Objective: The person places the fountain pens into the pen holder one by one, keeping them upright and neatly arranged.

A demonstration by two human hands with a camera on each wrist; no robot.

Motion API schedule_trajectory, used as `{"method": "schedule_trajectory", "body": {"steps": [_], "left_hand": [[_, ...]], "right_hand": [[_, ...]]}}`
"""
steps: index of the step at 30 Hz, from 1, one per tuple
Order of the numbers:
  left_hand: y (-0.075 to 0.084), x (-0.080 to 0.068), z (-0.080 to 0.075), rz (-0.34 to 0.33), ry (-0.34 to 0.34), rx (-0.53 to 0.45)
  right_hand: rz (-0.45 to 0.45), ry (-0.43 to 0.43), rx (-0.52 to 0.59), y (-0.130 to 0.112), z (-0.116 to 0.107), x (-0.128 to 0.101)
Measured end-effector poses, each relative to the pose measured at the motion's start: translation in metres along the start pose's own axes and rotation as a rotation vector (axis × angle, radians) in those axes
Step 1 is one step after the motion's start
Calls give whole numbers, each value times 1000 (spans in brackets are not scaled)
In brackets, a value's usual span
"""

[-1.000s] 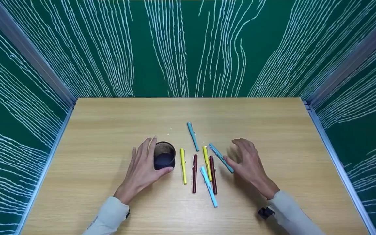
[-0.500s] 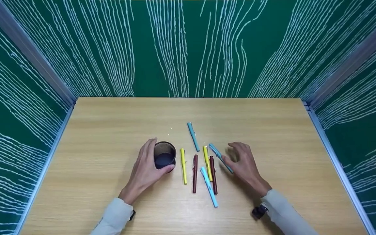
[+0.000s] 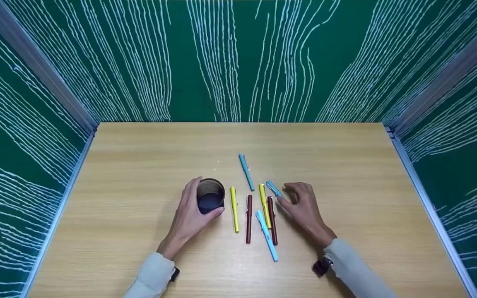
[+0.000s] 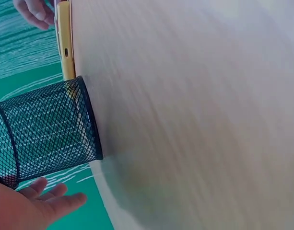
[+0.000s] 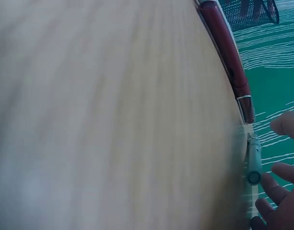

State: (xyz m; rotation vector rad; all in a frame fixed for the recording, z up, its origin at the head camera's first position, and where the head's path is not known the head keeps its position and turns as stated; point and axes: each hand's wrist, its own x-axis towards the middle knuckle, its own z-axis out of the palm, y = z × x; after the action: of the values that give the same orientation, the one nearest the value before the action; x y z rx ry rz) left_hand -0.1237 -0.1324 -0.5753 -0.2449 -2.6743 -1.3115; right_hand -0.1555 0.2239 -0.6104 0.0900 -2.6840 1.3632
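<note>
My left hand is round a black mesh pen cup, thumb at its near side and fingers at its far side. In the left wrist view the cup stands on the table, with several fingertips showing beside it. My right hand hovers over a teal pen, covering its lower part. The right wrist view has thumb and fingers spread apart near that pen's end. Between the hands lie a yellow pen, a dark red pen and a light blue pen.
A second yellow pen lies against another dark red pen, and the light blue one touches them. Farther back is another teal pen. Green walls with white lines enclose the wooden table; small white specks lie behind the cup.
My left hand has come in closer round the pen cup. The right hand has shifted left over the teal pen and covers more of it. All the pens lie where they were.
</note>
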Motion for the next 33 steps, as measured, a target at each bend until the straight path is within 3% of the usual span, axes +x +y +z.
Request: {"method": "schedule_trajectory", "body": {"steps": [16, 33], "left_hand": [[-7, -2, 4, 5, 40, -182], [-5, 1, 6, -65, 33, -291]], "right_hand": [[-18, 20, -51, -1, 14, 9], [-29, 69, -114, -1, 21, 13]]}}
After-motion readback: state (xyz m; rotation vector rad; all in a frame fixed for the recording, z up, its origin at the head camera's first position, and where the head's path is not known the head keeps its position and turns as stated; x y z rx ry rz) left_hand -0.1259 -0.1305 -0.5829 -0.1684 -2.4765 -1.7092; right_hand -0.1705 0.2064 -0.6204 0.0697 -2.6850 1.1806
